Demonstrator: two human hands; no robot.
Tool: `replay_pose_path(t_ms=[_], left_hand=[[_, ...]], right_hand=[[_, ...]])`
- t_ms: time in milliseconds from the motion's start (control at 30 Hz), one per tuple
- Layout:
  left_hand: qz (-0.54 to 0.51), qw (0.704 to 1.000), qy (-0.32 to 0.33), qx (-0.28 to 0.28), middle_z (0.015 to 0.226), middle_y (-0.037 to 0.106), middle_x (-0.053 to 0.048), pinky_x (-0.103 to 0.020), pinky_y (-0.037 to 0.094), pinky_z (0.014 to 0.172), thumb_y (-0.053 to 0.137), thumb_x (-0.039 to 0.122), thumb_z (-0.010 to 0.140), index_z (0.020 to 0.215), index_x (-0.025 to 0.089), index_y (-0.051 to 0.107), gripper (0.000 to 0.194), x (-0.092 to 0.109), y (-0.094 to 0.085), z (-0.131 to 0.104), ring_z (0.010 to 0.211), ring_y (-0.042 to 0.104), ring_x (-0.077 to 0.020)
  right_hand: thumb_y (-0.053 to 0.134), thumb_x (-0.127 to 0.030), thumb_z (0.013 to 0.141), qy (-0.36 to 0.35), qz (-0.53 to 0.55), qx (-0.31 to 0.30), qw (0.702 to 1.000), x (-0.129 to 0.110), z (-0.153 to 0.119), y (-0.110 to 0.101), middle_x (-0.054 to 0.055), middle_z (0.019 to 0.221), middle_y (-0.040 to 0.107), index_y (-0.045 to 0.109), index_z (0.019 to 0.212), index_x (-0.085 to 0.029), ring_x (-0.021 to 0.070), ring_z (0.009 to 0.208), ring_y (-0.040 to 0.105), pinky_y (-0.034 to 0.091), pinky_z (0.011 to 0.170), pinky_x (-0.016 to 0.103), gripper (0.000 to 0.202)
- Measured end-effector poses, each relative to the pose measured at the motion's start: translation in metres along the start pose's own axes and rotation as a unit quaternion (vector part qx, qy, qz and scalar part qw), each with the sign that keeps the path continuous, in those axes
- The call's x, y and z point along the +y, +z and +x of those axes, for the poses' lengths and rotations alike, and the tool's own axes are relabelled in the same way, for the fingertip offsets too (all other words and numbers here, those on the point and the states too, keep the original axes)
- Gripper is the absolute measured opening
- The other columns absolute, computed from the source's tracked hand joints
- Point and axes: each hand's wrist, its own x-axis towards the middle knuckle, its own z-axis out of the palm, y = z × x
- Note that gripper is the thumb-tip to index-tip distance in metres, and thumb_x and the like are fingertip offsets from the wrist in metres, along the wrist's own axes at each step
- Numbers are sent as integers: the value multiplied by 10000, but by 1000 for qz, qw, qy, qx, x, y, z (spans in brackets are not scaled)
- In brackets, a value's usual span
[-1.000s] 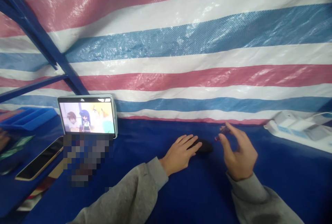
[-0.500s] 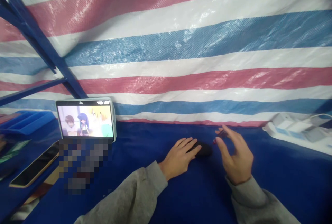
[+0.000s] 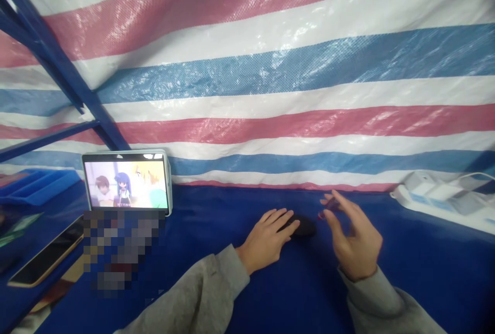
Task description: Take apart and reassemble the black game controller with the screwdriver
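Observation:
My left hand (image 3: 266,238) lies palm down with its fingers stretched out, resting against the left side of a black rounded object (image 3: 304,226) on the blue tabletop. Its fingertips cover part of that object, so I cannot make out its kind. To the right, my right hand (image 3: 355,238) is raised a little above the table. Between its thumb and fingers it pinches a small dark red object (image 3: 322,215), mostly hidden and blurred.
A tablet (image 3: 126,184) showing a cartoon stands at the left, with a phone (image 3: 46,254) and a blue tray (image 3: 38,185) beyond. On the right lies a white power strip (image 3: 410,202) with plugs. A striped plastic sheet (image 3: 270,122) hangs behind the table.
The view has shifted slightly. My right hand has moved a little to the right, still pinching the small object; my left hand stays at the black object.

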Motion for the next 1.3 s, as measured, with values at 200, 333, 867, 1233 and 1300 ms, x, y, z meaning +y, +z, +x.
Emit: replay_pose_path(t_ms=[200,333,867,1233,1300], left_hand=[[-5,1000,0,1,1527,449,-96,-452,342,1182,463,181,1005,1451,204,425,448,0,-1,0,1442,383,-237],[-9,1000,2,1,1529,446,-94,-457,348,1178,452,190,1011,1446,201,433,436,0,0,0,1433,396,-248],[-11,1000,1,3,1522,454,-95,-480,359,1170,448,187,1008,1436,198,446,428,1,0,0,1428,402,-257],[-7,1000,-2,2,1525,451,-92,-466,348,1176,452,198,1009,1438,197,445,429,1,0,1,1426,405,-254],[-7,1000,-2,1,1526,449,-96,-466,345,1177,459,199,1007,1438,203,443,431,1,1,0,1432,396,-250]], right_hand=[[681,-275,872,14,-39,9,999,2,1,2,59,914,714,600,1324,-221,186,770,662,558,778,350,462],[638,-243,899,24,-19,9,999,3,0,2,67,960,737,588,1337,-222,182,793,691,556,801,341,441],[638,-274,900,78,20,22,996,6,-4,2,83,1060,740,576,1348,-219,186,777,720,574,813,372,455],[566,-233,937,-9,-14,-9,1000,-1,3,-4,100,1044,731,593,1330,-214,221,923,701,565,848,398,395],[581,-271,933,-3,-37,-3,999,-1,4,-4,103,1045,734,614,1304,-207,231,937,702,567,861,406,378]])
